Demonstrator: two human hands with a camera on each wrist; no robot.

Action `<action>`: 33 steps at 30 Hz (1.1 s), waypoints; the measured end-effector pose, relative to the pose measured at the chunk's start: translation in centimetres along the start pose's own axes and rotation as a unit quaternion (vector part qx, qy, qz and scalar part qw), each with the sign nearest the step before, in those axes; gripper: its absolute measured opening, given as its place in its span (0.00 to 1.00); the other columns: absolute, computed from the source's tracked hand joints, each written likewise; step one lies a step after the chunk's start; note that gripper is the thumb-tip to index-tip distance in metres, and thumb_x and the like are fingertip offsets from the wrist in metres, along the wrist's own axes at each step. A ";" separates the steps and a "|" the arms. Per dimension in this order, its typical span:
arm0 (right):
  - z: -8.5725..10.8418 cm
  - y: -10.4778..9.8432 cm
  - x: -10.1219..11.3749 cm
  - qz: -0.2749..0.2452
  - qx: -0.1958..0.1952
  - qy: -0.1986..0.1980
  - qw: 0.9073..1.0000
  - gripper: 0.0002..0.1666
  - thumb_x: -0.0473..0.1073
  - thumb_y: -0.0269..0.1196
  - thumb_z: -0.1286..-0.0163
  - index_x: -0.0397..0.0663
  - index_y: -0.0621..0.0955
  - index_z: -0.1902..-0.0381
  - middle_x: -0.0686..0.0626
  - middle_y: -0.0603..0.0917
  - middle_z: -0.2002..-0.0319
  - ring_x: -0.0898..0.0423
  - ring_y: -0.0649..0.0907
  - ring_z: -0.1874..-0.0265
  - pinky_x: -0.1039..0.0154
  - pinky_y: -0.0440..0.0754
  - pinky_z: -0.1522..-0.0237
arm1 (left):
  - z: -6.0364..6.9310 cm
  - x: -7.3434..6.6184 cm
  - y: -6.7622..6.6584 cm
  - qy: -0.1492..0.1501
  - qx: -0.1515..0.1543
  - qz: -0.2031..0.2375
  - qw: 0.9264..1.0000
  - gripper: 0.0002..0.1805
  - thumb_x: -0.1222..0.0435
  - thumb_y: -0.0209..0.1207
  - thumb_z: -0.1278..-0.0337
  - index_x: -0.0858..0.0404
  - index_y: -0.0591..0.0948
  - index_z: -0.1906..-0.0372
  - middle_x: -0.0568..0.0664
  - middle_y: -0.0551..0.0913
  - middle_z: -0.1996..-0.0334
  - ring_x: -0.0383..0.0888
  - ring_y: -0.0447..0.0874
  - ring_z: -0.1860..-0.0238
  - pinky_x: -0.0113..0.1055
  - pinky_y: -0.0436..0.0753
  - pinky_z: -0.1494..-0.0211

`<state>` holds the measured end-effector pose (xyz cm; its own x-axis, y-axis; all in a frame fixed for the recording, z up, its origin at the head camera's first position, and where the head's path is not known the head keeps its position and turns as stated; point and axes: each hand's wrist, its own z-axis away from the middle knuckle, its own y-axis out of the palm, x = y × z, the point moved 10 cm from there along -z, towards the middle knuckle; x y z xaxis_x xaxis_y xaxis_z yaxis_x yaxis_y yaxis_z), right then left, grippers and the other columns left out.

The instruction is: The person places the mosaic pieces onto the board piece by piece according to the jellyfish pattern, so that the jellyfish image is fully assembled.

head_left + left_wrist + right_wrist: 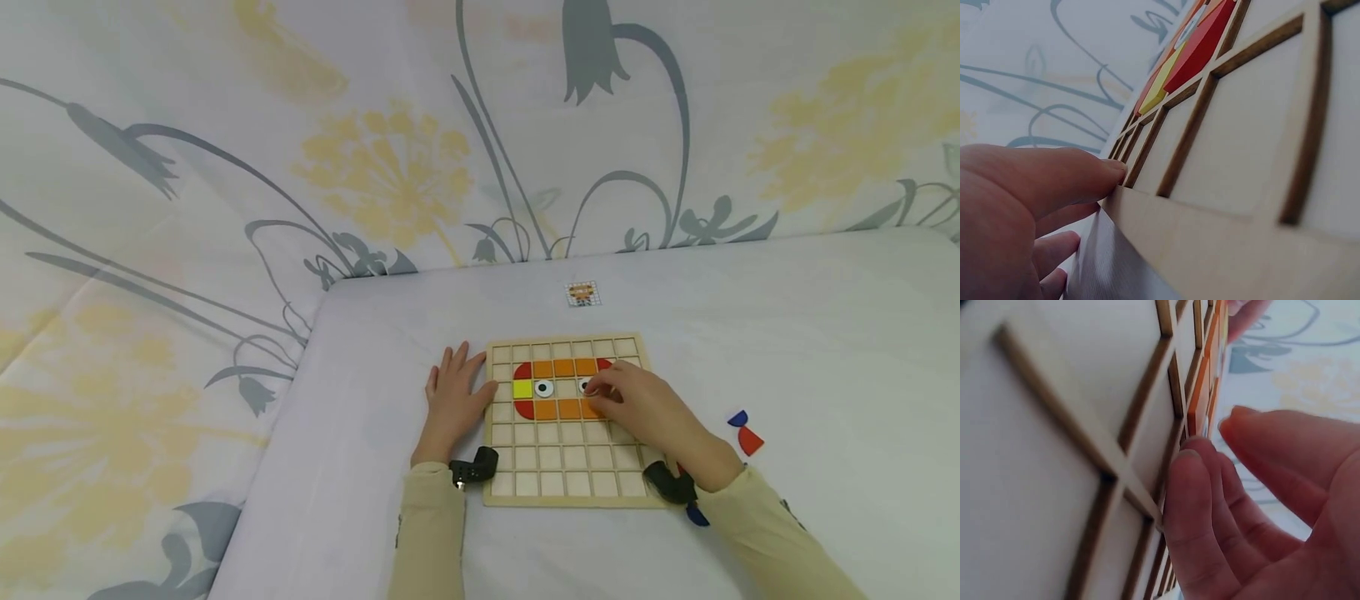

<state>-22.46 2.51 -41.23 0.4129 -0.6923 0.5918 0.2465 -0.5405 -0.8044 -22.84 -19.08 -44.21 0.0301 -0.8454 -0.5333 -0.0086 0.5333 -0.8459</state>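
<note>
A wooden grid board (566,502) lies flat, bearing coloured tiles. Two rows of orange tiles (563,367) end in rounded red tiles (522,371). Between them sit a yellow square tile (522,389), a white eye tile (543,389) and a second eye tile (583,383). My right hand (652,408) reaches over the board, with bent fingertips at the second eye tile, partly covering it. A small gap shows between thumb and fingers in the right wrist view; whether they pinch the tile is unclear. My left hand (452,400) lies spread, its thumb (1085,175) touching the board's left edge.
A small picture card (582,293) lies behind the board. To the right are a blue tile (738,418) and a red tile (751,441); another blue tile (697,515) lies beneath the right wrist. Patterned fabric (390,167) rises behind the white surface.
</note>
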 end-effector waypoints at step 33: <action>3.9 -5.3 -5.3 -0.015 0.031 0.083 0.996 0.20 0.53 0.56 0.36 0.47 0.78 0.54 0.52 0.78 0.66 0.55 0.75 0.67 0.63 0.74 0.71 | 0.2 0.0 0.0 0.005 0.003 0.013 1.000 0.27 0.53 0.51 0.43 0.56 0.67 0.38 0.51 0.52 0.32 0.50 0.38 0.32 0.50 0.38 0.36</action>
<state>-22.57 10.89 -40.35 0.2549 -0.7483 0.6124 0.3123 -0.5357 -0.7845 -22.63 -19.06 -44.20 0.0191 -0.8314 -0.5554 -0.0030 0.5554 -0.8315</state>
